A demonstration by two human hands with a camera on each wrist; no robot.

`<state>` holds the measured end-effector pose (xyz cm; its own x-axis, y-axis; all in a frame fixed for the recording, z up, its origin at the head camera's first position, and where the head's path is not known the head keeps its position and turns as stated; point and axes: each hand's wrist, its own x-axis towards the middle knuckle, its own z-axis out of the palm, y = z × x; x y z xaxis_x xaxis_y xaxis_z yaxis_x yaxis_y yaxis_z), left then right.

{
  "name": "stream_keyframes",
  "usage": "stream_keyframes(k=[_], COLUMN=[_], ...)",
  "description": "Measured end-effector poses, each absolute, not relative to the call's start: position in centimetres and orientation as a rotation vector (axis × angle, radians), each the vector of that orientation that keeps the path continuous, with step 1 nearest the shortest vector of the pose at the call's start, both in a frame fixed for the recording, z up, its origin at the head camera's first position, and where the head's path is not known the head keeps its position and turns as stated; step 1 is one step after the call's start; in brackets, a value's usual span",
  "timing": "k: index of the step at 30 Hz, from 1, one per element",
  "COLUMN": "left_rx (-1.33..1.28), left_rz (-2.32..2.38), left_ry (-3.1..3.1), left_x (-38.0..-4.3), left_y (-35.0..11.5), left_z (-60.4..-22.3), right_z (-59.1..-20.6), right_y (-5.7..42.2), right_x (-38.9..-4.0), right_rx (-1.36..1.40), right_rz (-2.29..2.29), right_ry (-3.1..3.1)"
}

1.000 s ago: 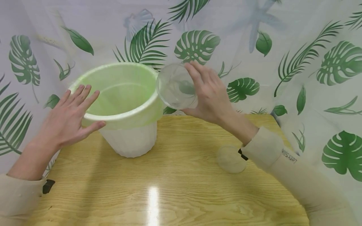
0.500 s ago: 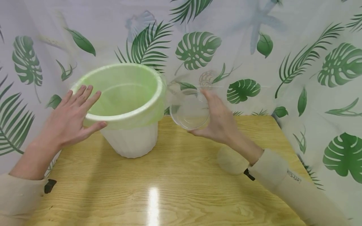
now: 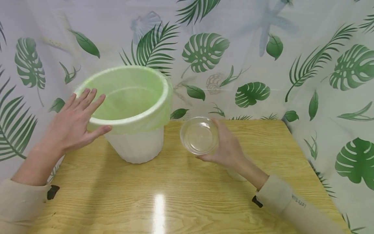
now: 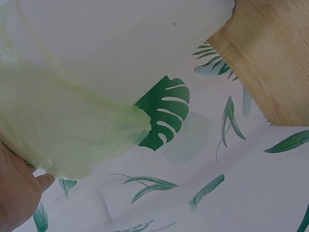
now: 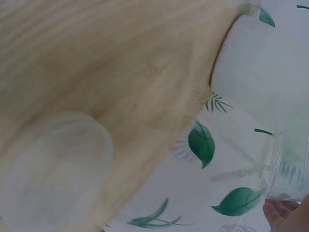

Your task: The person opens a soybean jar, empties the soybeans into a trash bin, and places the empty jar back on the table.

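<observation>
A white bin (image 3: 137, 146) lined with a thin green plastic bag (image 3: 125, 100) stands at the back left of the table. My left hand (image 3: 73, 125) rests at its near left rim, fingers straight and spread. Right of the bin, my right hand (image 3: 228, 148) grips a clear round plastic container (image 3: 199, 135) by its side, thumb and fingers round it. No contents show inside the container. In the right wrist view a translucent round lid (image 5: 53, 174) lies on the table; in the head view the right forearm covers most of it.
The wooden table (image 3: 122, 195) ends at a back edge just behind the bin and at a slanting right edge. A white curtain (image 3: 257, 58) printed with green leaves hangs behind and to the sides.
My right hand has moved the clear container away from beside the bin's rim, down and to the right, over the table. My left hand stays at the rim.
</observation>
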<state>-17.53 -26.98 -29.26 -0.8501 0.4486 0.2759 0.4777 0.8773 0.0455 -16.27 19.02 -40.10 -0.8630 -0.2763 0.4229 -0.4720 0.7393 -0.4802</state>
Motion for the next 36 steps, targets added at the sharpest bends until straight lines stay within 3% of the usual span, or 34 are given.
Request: stream_keyframes(k=[7, 17, 36], left_rx=[-0.698, -0.7, -0.697], left_rz=[-0.166, -0.155, -0.163], left_ry=[-2.795, -2.797, -2.802], left_x=[-17.5, -17.5, -17.5], left_y=[-26.9, -27.0, -26.9], left_z=[-29.2, -29.3, -29.2], right_z=[-42.0, -45.4, -49.2], right_y=[19.2, 19.8, 20.8], right_x=[-15.1, -14.4, -13.1], right_rx=[0.405, 0.367, 0.509], right_rz=[0.97, 0.936, 0.873], right_ry=[-2.738, -2.849, -3.002])
